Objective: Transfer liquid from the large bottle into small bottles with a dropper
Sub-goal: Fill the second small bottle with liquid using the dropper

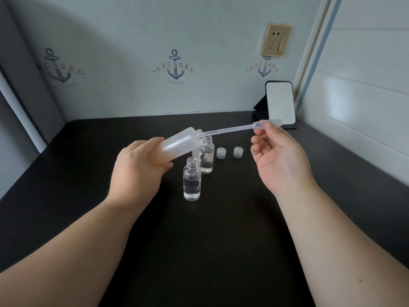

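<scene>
Both large bottle (177,145) and dropper (232,129) tilt up-right, nearly collinear

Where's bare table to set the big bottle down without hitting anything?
Bare table lies left of the left hand holding the big bottle, and near, between the forearms. Crowded: centre, where two open small bottles and two caps stand. A mirror fills the far right corner.

The word "ANCHORS" arcs across each of three navy anchor emblems (175,67) printed on the wall (132,41) beyond both hands. Faint print on the large bottle (179,145) is unreadable.
</scene>
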A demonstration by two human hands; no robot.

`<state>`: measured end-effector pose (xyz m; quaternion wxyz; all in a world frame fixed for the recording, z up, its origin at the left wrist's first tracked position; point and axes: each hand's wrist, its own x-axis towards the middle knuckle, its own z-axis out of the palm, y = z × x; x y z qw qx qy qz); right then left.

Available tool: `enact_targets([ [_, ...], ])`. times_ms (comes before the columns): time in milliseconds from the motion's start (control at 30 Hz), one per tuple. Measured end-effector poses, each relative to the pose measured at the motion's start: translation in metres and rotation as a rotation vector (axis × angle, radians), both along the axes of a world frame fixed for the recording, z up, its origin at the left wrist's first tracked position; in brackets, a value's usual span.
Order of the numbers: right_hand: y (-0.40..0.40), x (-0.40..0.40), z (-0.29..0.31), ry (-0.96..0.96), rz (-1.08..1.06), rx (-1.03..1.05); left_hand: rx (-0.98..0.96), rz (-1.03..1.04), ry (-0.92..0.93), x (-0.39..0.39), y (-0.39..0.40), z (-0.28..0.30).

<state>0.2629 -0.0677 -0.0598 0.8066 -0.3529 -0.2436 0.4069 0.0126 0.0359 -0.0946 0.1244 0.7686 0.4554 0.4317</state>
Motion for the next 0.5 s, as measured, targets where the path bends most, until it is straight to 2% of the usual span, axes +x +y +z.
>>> enact_targets([
  [300,-0.0018,0.0084,0.0037,0.296,-0.105,0.024,-0.062,0.022,-0.109,-0.0028,-0.0004,0.0044],
  [500,-0.0022,0.0095,0.0029,0.319,-0.117,0.049,-0.161,-0.026,-0.213,-0.0031,0.0013,0.0028],
])
